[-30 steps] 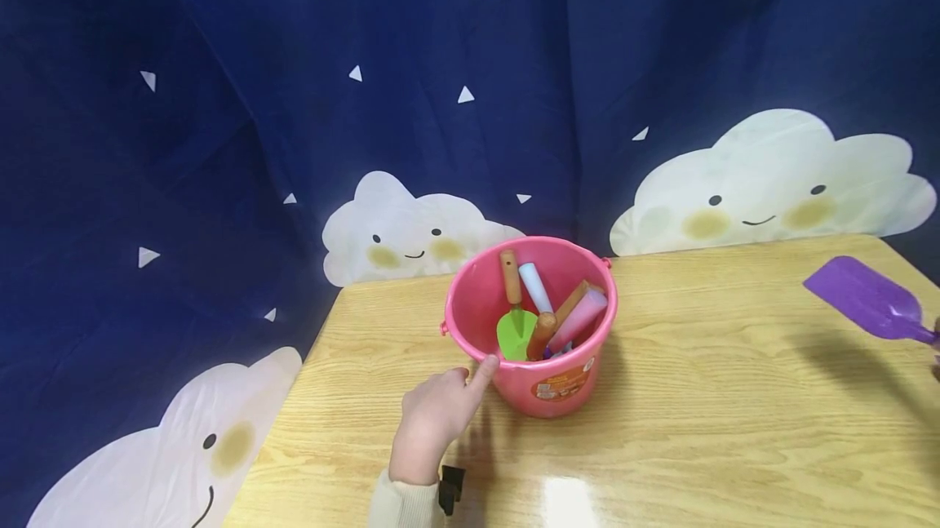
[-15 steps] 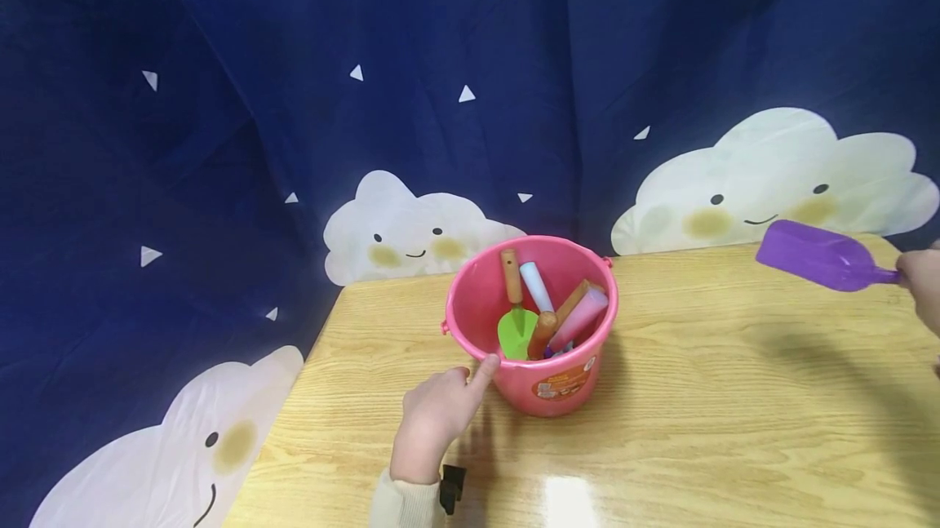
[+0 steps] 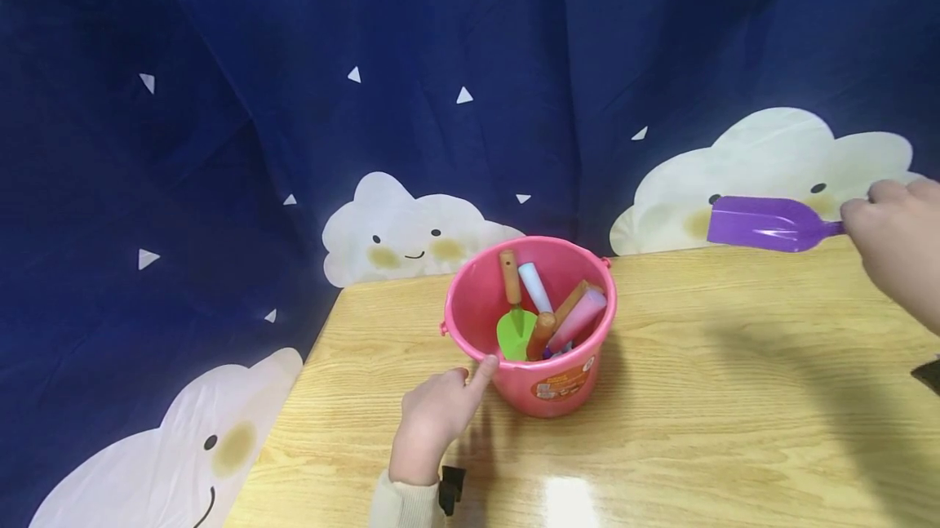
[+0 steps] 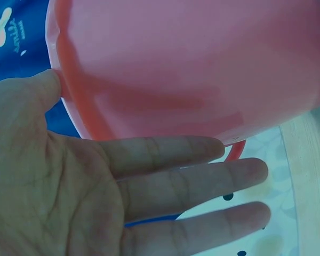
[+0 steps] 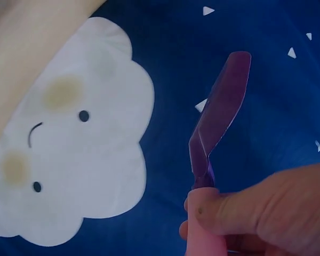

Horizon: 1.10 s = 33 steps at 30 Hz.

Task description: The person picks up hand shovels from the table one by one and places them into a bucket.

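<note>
A pink bucket (image 3: 539, 385) stands on the wooden table, tools leaning inside it. My left hand (image 3: 441, 410) is at its near left side, thumb tip on the rim. In the left wrist view, the straight fingers (image 4: 192, 178) of that hand lie spread along the bucket's outer wall. My right hand (image 3: 899, 238) holds a purple toy shovel (image 3: 767, 224) up in the air, right of the bucket, blade pointing left. The right wrist view shows its pink handle (image 5: 205, 229) pinched between thumb and fingers. Inside the bucket lies a green trowel (image 3: 516, 334) with a wooden handle.
Also in the bucket are a light blue handle (image 3: 536, 287), a pink handle (image 3: 580, 318) and brown wooden handles (image 3: 541, 336). Behind the table (image 3: 698, 430) hangs a dark blue curtain (image 3: 411, 38) with white triangles and smiling clouds.
My right hand has come in from the right edge, carrying the purple toy shovel leftward and upward, its blade levelling out. The left hand and bucket have stayed put.
</note>
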Each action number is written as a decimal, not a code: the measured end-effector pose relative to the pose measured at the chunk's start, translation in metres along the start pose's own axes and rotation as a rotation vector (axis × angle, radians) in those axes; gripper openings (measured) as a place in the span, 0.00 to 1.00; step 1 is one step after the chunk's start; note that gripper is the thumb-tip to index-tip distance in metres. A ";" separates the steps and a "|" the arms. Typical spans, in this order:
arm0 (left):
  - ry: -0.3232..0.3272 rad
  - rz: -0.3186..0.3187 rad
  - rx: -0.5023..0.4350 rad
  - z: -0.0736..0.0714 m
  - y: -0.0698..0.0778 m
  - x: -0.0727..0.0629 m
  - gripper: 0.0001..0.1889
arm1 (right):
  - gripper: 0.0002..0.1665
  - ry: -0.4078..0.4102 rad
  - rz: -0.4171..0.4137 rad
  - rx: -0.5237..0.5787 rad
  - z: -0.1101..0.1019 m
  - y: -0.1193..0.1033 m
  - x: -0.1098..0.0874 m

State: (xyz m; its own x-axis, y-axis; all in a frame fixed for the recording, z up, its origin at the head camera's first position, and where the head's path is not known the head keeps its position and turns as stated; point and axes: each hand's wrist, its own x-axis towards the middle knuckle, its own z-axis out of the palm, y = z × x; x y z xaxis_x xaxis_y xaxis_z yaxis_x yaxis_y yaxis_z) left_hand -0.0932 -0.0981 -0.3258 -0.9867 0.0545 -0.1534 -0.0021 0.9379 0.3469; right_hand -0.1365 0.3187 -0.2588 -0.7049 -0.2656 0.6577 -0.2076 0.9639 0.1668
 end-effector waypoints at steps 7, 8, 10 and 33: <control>0.003 0.003 -0.002 0.000 0.000 0.000 0.42 | 0.07 -0.107 -0.048 -0.005 -0.018 -0.014 0.018; 0.006 0.004 -0.003 -0.001 -0.001 0.000 0.41 | 0.08 -0.103 -0.072 -0.001 -0.019 -0.015 0.020; 0.009 0.003 -0.003 0.000 -0.001 -0.001 0.41 | 0.09 -0.100 -0.120 0.000 -0.019 -0.018 0.024; 0.010 0.009 0.001 0.000 0.000 0.000 0.40 | 0.11 -0.106 -0.228 -0.043 -0.027 -0.060 0.063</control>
State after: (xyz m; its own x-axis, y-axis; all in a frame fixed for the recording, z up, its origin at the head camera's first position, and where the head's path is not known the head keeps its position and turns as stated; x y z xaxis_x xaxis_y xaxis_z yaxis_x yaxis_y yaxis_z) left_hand -0.0933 -0.0981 -0.3263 -0.9882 0.0596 -0.1412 0.0069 0.9377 0.3474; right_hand -0.1501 0.2446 -0.2080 -0.7111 -0.4742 0.5191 -0.3416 0.8783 0.3344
